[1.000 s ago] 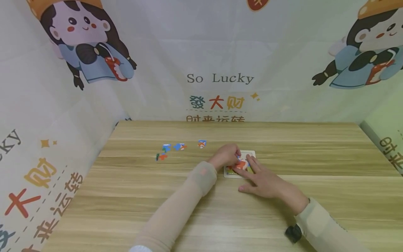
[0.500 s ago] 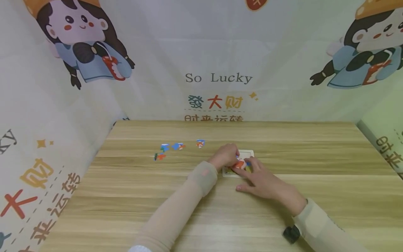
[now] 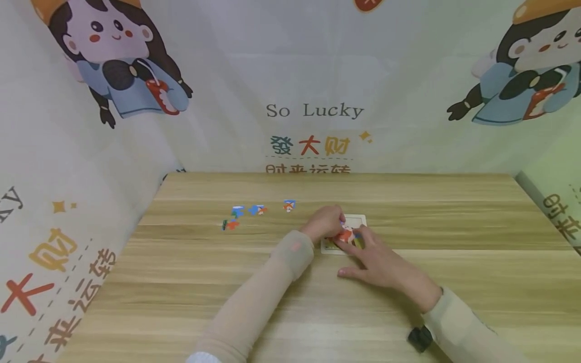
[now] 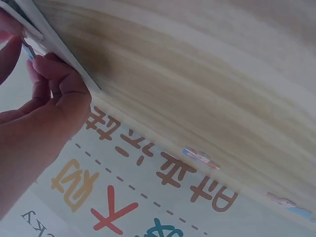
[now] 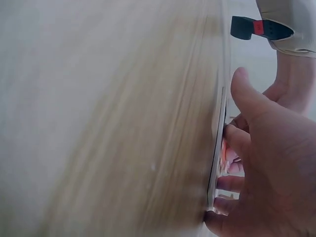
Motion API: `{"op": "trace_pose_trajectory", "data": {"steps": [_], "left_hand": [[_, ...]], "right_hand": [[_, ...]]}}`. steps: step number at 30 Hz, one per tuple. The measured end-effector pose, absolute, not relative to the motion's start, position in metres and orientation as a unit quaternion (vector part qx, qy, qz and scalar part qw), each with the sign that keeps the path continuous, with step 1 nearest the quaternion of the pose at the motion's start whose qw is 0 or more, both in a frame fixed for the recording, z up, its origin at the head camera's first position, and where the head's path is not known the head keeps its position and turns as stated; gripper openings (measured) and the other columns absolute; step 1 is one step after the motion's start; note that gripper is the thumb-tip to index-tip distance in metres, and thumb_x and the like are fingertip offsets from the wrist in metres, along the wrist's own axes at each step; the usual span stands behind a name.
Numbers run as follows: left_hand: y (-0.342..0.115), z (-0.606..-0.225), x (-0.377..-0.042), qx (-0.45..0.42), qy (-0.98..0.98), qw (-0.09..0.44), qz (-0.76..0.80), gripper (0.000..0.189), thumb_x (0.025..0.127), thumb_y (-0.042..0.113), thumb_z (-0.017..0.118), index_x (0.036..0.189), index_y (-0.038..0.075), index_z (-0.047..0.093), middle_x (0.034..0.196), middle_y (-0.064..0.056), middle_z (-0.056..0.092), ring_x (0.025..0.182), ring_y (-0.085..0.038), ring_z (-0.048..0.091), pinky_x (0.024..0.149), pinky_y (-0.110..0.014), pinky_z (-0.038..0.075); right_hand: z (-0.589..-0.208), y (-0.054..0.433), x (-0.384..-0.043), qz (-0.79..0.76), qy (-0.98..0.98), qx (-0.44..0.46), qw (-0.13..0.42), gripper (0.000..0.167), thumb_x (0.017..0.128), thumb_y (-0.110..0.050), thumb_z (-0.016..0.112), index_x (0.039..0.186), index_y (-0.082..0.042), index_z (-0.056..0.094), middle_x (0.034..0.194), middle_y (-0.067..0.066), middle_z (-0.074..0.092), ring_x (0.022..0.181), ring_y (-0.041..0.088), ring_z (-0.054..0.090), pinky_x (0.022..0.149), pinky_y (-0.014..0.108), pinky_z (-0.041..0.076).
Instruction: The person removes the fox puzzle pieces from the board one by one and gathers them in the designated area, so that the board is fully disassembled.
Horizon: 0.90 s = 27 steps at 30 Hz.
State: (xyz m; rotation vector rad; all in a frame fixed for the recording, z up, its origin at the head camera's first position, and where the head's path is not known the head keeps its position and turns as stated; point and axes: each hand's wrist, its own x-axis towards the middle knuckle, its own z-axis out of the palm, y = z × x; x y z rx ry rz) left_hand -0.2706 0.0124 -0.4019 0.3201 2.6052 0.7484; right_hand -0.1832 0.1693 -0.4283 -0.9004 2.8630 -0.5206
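A small white-rimmed puzzle board (image 3: 357, 220) lies on the table under both hands, partly covered by them. Orange, white and green pieces of a picture show in its tray. My left hand (image 3: 324, 222) bends over the board's left side. In the left wrist view its thumb and finger pinch a thin puzzle piece (image 4: 29, 51) with a blue face. From the right, my right hand (image 3: 383, 259) reaches in with spread fingers, its fingertips touching the board and the pieces in it. Its thumb stands apart from the board.
Several loose puzzle pieces lie at the back left: an orange-and-blue piece (image 3: 289, 205), blue pieces (image 3: 257, 209), a blue-green piece (image 3: 237, 211) and an orange piece (image 3: 232, 225). A printed cloth (image 3: 218, 91) hangs behind the wooden table (image 3: 181, 282).
The right fingers have bent slightly and drawn in on the board. My left hand stays almost in place over it. The head view has shifted a little.
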Motion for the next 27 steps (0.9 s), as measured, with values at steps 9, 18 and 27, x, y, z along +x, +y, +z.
{"op": "trace_pose_trajectory", "data": {"steps": [9,18,27], "left_hand": [[0.000,-0.400,-0.279,0.116,0.895,0.211,0.374,0.021,0.086,0.001,0.072,0.105,0.003,0.063,0.095,-0.005,0.061,0.075,-0.012,0.052,0.063,-0.018,0.044],[-0.014,-0.396,-0.284,0.103,0.851,0.188,0.480,0.018,0.087,-0.002,0.071,0.103,0.001,0.063,0.089,-0.002,0.058,0.077,-0.012,0.055,0.065,-0.016,0.047],[-0.037,-0.386,-0.282,0.062,0.836,0.161,0.520,0.019,0.090,-0.003,0.066,0.109,-0.001,0.061,0.092,-0.005,0.058,0.078,-0.014,0.061,0.073,-0.026,0.059]], "right_hand": [[-0.426,0.169,-0.184,-0.166,0.941,-0.284,0.073,0.072,0.091,-0.058,0.062,0.152,-0.026,0.041,0.149,0.031,0.028,0.129,0.055,0.045,0.094,0.064,0.050],[-0.424,0.168,-0.181,-0.163,0.941,-0.288,0.074,0.073,0.090,-0.056,0.065,0.152,-0.027,0.041,0.149,0.032,0.029,0.124,0.055,0.050,0.095,0.063,0.050],[-0.423,0.167,-0.183,-0.165,0.942,-0.284,0.074,0.073,0.090,-0.056,0.066,0.152,-0.027,0.041,0.149,0.028,0.030,0.117,0.046,0.055,0.094,0.060,0.051]]}}
